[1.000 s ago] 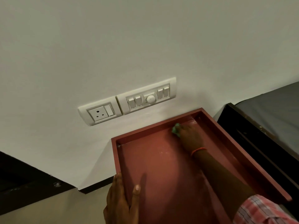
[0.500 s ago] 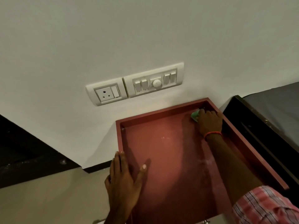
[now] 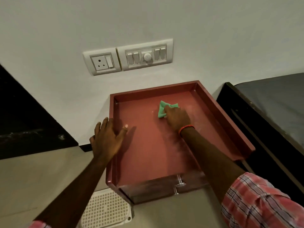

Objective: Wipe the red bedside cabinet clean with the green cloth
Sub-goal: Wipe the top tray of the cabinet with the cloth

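The red bedside cabinet [image 3: 148,155] stands against the white wall, its top a shallow tray with raised rims. My right hand [image 3: 176,117] presses the crumpled green cloth [image 3: 162,109] flat on the far middle of the top; the cloth sticks out past my fingers to the left. My left hand [image 3: 107,137] lies spread over the cabinet's left rim, thumb inside on the red surface, fingers hanging outside. Pale dusty streaks show on the top near my right forearm. A metal handle [image 3: 180,184] shows on the cabinet's front.
A switch and socket panel [image 3: 128,57] is on the wall just above the cabinet. A dark bed frame with a grey mattress [image 3: 271,112] stands close on the right. A white perforated plastic piece [image 3: 105,209] lies on the floor at the front left.
My right hand has slid the cloth from the far right corner towards the middle of the top. My left hand has moved further up the left rim. The view has tilted down.
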The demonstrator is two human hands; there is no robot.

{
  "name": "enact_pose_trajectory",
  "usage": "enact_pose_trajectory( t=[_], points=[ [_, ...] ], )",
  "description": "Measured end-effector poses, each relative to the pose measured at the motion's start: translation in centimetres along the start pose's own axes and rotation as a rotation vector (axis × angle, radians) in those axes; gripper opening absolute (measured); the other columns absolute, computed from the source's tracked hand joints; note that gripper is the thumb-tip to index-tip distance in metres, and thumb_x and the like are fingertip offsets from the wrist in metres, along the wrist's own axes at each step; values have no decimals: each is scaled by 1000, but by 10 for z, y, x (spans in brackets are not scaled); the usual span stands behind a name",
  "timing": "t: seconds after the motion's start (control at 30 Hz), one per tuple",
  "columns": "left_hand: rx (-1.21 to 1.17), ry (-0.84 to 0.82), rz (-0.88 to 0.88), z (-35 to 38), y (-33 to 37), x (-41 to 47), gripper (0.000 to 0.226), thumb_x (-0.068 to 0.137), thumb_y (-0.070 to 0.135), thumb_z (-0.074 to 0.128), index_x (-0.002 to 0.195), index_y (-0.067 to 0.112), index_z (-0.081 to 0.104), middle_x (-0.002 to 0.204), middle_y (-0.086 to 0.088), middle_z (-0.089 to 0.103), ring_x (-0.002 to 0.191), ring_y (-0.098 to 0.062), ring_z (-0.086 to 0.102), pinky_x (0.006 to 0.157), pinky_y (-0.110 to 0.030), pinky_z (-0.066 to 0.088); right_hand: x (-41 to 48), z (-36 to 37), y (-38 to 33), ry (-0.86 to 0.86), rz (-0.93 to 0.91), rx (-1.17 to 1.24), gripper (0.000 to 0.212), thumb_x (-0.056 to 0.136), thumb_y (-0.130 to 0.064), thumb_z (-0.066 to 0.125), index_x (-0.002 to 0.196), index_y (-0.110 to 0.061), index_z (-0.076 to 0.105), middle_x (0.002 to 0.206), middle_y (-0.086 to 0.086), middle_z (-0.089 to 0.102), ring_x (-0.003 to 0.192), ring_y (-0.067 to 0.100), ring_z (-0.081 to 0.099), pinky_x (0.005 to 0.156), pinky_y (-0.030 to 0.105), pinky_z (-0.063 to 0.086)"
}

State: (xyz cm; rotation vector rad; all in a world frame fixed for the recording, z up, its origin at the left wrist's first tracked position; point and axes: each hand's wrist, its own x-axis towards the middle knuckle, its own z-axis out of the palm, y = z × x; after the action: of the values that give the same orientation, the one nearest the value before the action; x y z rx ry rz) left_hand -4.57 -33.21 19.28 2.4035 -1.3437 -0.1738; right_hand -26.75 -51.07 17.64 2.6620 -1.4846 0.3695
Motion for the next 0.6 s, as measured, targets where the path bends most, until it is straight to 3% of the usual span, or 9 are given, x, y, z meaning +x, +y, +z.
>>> enact_pose_trajectory(
  t=[0.13, 0.23, 0.3, 0.43, 0.53, 0.6],
  points=[
    [6, 39, 17, -9, 7, -29, 74, 95, 69, 49, 149, 19, 44, 158, -2, 43, 148, -32, 33, 110, -63, 33, -64, -20, -9, -69, -162, 0, 29, 97, -27, 41, 121, -14, 49, 111, 20, 66, 96, 41, 63, 74, 44, 48],
    [-17, 0, 31, -7, 1, -61, 82, 90, 70, 57, 151, 19, 39, 157, -5, 43, 145, -34, 37, 107, -65, 40, -119, -32, -11, -86, -245, 12, 28, 94, -24, 44, 120, -16, 48, 109, 20, 66, 93, 40, 64, 74, 43, 48],
    [-12, -2, 35, -7, -4, -84, 87, 87, 73, 57, 152, 19, 36, 160, -6, 38, 147, -34, 34, 107, -66, 40, -152, -40, -12, -63, -271, 3, 25, 93, -22, 47, 117, -17, 49, 107, 17, 67, 91, 39, 64, 71, 42, 47],
    [177, -27, 88, -5, -7, -116, 104, 88, 78, 52, 163, 18, 13, 172, -6, 11, 157, -32, 14, 114, -65, 31, -195, -51, -9, -18, -278, -23, 27, 92, -22, 50, 118, -27, 50, 103, 13, 70, 86, 38, 65, 67, 40, 49],
    [264, -71, 110, -10, -7, -114, 112, 85, 86, 43, 164, 16, 6, 173, -8, 4, 159, -32, 4, 118, -65, 24, -200, -58, 4, -40, -276, -87, 45, 97, -24, 43, 137, -43, 42, 119, 8, 67, 91, 37, 67, 73, 41, 52],
    [293, -92, 116, -9, -3, -112, 116, 83, 89, 40, 164, 14, 5, 173, -11, 1, 159, -32, 0, 121, -64, 20, -197, -58, 23, -70, -220, -164, 46, 99, -27, 38, 139, -50, 39, 129, 1, 62, 99, 34, 66, 80, 40, 52]
  ],
)
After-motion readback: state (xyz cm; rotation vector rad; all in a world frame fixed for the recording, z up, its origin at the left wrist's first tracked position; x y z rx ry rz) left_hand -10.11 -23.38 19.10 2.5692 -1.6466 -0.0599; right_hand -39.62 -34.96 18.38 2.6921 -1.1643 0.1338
